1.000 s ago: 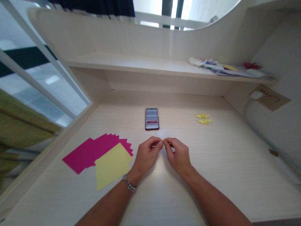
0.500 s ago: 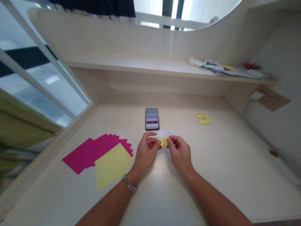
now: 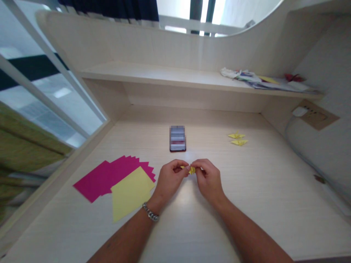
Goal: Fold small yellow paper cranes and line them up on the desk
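Observation:
Between my two hands is a small folded piece of yellow paper (image 3: 192, 170), an origami piece partly covered by my fingers. My left hand (image 3: 171, 179) pinches its left side with thumb and forefinger. From the other side, my right hand (image 3: 208, 178) grips it between thumb and curled fingers. Just beyond the hands lies a phone (image 3: 177, 138) with its screen lit and blurred. Two folded yellow origami figures (image 3: 239, 142) with pointed ends lie to the right, apart from my hands.
Left of my hands, yellow paper sheets (image 3: 130, 195) overlap fanned magenta sheets (image 3: 94, 184). A shelf (image 3: 153, 73) runs along the back, with papers (image 3: 263, 80) at its right. A cable (image 3: 296, 151) hangs from a wall socket (image 3: 315, 114).
My fingers have shifted on the yellow piece and drawn closer together, covering more of it. My left forefinger, raised before, has curled down onto it.

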Demonstrator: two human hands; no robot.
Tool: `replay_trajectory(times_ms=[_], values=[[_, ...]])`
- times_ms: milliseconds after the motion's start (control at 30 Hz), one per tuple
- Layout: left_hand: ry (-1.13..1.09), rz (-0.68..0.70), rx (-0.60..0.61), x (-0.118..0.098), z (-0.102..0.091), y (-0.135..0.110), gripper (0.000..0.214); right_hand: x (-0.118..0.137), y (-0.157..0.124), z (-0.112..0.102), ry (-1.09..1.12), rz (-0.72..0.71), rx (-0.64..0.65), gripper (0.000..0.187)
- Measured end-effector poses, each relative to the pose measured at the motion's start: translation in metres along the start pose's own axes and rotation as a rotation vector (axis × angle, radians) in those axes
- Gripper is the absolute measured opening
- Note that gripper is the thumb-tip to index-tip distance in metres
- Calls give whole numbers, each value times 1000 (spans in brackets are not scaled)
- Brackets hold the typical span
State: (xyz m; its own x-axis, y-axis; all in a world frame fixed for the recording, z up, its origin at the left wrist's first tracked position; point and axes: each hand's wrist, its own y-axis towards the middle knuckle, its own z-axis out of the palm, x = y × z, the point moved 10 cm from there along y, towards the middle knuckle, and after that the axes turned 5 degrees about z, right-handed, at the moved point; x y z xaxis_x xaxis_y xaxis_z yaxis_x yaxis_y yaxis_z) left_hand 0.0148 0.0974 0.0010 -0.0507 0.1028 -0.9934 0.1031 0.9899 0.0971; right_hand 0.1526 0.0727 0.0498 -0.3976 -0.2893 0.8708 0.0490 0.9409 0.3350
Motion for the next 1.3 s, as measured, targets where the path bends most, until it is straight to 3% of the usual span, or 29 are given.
replay_trajectory(times_ms=[167, 333, 433, 567, 667, 767, 967, 1133, 1300], values=[[-129, -34, -1, 6, 3, 1, 16, -8, 2, -7, 33, 89, -50, 18], [121, 107, -36, -16, -3, -1, 9, -31, 8, -4, 62, 249, 4, 12], [247, 158, -18, -25, -2, -3, 8, -43, 10, -1, 18, 294, 54, 22], [288, 172, 30, -25, 2, -5, 9, -42, 9, 13, -108, 241, 249, 15], [271, 149, 61, -20, 4, -3, 13, -39, 4, 25, -168, 218, 400, 21], [261, 99, 87, -13, 4, -3, 15, -40, 2, 26, -135, 229, 420, 21], [302, 28, 240, -9, 15, -5, 28, -51, -3, 36, 131, 366, 475, 17], [194, -4, 258, -4, 20, -4, 29, -57, -13, 51, 408, 564, 586, 23], [-56, -50, 219, 2, 23, -5, 30, -50, -13, 49, 714, 644, 553, 24]])
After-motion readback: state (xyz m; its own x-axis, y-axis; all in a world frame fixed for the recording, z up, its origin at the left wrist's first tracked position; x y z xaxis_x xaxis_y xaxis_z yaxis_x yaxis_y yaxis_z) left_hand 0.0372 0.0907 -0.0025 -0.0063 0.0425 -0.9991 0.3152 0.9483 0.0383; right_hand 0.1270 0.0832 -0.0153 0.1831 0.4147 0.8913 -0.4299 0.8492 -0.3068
